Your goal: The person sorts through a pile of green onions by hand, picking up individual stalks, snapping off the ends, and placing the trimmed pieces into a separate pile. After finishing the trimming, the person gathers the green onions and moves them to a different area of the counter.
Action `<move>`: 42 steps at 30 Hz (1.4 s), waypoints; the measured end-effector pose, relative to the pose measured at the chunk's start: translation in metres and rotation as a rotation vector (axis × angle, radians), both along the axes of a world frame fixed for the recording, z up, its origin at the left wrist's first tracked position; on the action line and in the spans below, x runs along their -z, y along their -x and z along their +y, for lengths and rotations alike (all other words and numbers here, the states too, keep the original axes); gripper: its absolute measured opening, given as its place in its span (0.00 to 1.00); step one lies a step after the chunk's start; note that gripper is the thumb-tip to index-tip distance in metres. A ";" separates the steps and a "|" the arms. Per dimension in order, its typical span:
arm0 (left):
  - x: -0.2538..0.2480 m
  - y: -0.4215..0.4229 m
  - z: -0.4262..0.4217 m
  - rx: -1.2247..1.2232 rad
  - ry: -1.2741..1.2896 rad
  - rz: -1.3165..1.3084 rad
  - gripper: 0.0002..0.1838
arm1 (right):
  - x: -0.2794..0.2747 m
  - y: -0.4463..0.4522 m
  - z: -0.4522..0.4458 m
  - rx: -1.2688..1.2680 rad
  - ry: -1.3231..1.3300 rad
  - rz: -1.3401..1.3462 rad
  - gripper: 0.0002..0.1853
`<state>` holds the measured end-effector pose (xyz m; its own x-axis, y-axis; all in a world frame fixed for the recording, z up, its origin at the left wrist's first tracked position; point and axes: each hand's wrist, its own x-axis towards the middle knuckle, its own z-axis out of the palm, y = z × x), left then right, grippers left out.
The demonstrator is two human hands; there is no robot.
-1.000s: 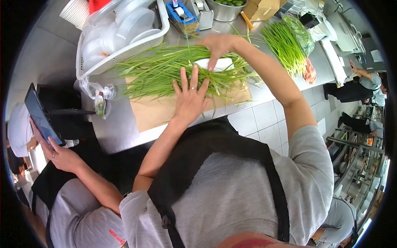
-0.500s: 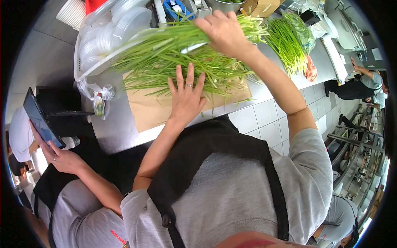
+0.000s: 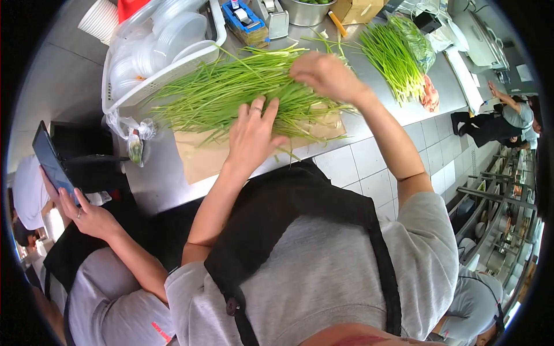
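A loose heap of long green chives (image 3: 225, 86) lies across brown paper (image 3: 199, 155) on the steel table. My left hand (image 3: 252, 135) rests on the near side of the heap, fingers apart and slightly bent, tips among the stalks. At the heap's right end is my right hand (image 3: 328, 76), its fingers curled down over the stalks and a little smeared by motion. Its fingertips are partly hidden. Farther right lies a second bunch of chives (image 3: 395, 63), beside a green-filled plastic bag (image 3: 416, 46).
A white basket (image 3: 156, 83) of clear plastic containers stands left. At the back are a blue tape dispenser (image 3: 245, 23), a steel bowl (image 3: 309, 12) and a cardboard box (image 3: 355, 10). A small bag (image 3: 137, 147) lies near the left edge. A co-worker's hand (image 3: 92, 216) holds a tablet (image 3: 55, 164).
The raised bundle of chives in my right hand has come down onto the heap, uncovering the tape dispenser and bowl. My right hand is lower and nearer; my left has shifted slightly left, fingers more bent.
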<state>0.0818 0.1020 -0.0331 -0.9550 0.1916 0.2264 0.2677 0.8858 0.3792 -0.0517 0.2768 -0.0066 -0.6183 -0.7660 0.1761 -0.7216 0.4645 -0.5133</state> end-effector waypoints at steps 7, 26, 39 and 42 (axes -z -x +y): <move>0.020 -0.008 0.010 -0.022 -0.003 -0.134 0.44 | 0.036 0.077 -0.002 -0.001 -0.109 0.226 0.14; 0.022 0.004 0.020 -0.091 0.040 0.008 0.38 | -0.027 0.036 -0.034 0.011 -0.500 0.369 0.29; 0.043 0.005 0.004 -0.086 0.004 0.107 0.36 | 0.017 0.048 -0.007 -0.014 -0.481 0.306 0.22; 0.032 0.008 0.002 -0.110 0.056 0.017 0.35 | 0.023 0.074 -0.015 0.123 -0.532 0.328 0.21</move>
<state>0.0739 0.1040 -0.0647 -0.9670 0.0988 0.2350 0.1739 0.9297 0.3248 -0.1259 0.2616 -0.0300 -0.6858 -0.7276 -0.0138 -0.7273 0.6845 0.0494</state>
